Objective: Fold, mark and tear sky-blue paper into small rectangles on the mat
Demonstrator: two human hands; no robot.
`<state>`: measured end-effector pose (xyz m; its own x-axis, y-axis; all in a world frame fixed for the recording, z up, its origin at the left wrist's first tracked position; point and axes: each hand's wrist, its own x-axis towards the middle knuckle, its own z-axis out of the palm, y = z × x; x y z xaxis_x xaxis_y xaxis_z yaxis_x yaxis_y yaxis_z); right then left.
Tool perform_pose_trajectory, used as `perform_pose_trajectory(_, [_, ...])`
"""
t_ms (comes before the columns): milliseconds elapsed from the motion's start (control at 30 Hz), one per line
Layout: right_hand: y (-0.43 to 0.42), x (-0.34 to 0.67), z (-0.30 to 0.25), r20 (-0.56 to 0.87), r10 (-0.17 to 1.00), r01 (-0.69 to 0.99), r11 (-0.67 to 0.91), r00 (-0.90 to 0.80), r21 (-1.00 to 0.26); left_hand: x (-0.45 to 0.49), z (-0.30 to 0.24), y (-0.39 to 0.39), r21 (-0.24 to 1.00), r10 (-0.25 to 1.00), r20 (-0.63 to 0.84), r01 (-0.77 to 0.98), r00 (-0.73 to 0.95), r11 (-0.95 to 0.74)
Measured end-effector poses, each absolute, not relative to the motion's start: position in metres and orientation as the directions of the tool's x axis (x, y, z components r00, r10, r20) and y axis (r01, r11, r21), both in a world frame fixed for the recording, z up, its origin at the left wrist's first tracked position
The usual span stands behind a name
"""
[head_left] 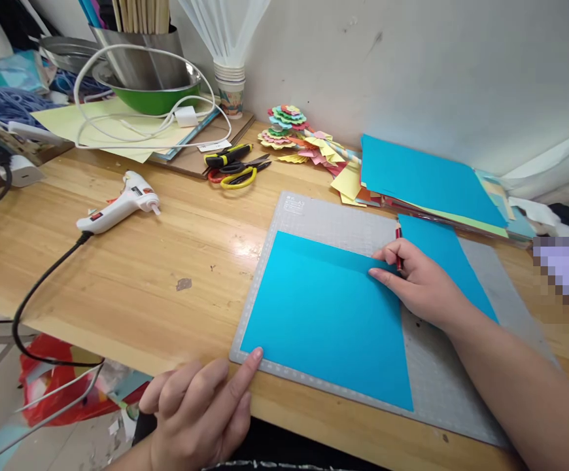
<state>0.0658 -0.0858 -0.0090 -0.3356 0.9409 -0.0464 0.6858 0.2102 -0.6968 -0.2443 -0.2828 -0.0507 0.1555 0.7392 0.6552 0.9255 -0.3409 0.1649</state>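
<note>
A blue paper sheet [328,314] lies on a grey cutting mat [333,219] at the table's front. My left hand [201,405] rests at the mat's near left corner, fingers loosely curled, its index fingertip touching the sheet's corner. My right hand [419,281] presses on the sheet's far right edge and grips a red pencil [399,252] between its fingers. A second blue sheet [441,258] lies under that hand, further right on the mat.
A white glue gun [120,206] with a black cord lies to the left. Scissors and a cutter [235,167] lie behind the mat. A stack of coloured paper [426,176], paper flowers [287,124], a green bowl [152,91] and a white cable sit at the back.
</note>
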Motion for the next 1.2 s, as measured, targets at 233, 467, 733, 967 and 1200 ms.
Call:
perform_pose_trajectory(233, [-0.084, 0.067, -0.008, -0.071, 0.931, 0.68, 0.208, -0.358, -0.703, -0.244, -0.051, -0.283, 0.16, 0.719, 0.674, 0.916, 0.17, -0.367])
perform_pose_trajectory(467, [-0.085, 0.066, -0.006, -0.084, 0.929, 0.701, 0.21, -0.36, -0.682, -0.245, -0.052, -0.283, 0.167, 0.725, 0.673, 0.925, 0.146, -0.341])
perform_pose_trajectory(733, [-0.086, 0.055, -0.006, 0.003, 0.966, 0.772, 0.208, -0.258, -0.601, -0.244, -0.05, -0.284, 0.174, 0.75, 0.647, 0.933, 0.133, -0.315])
perform_pose_trajectory(967, [-0.085, 0.05, -0.01, 0.021, 0.981, 0.8, 0.171, -0.194, -0.575, -0.239, -0.049, -0.284, 0.196, 0.762, 0.64, 0.939, 0.096, -0.283])
perform_pose_trajectory(1200, [-0.084, 0.046, -0.011, 0.059, 0.981, 0.791, 0.186, -0.187, -0.582, -0.239, -0.048, -0.283, 0.205, 0.757, 0.646, 0.932, 0.101, -0.299])
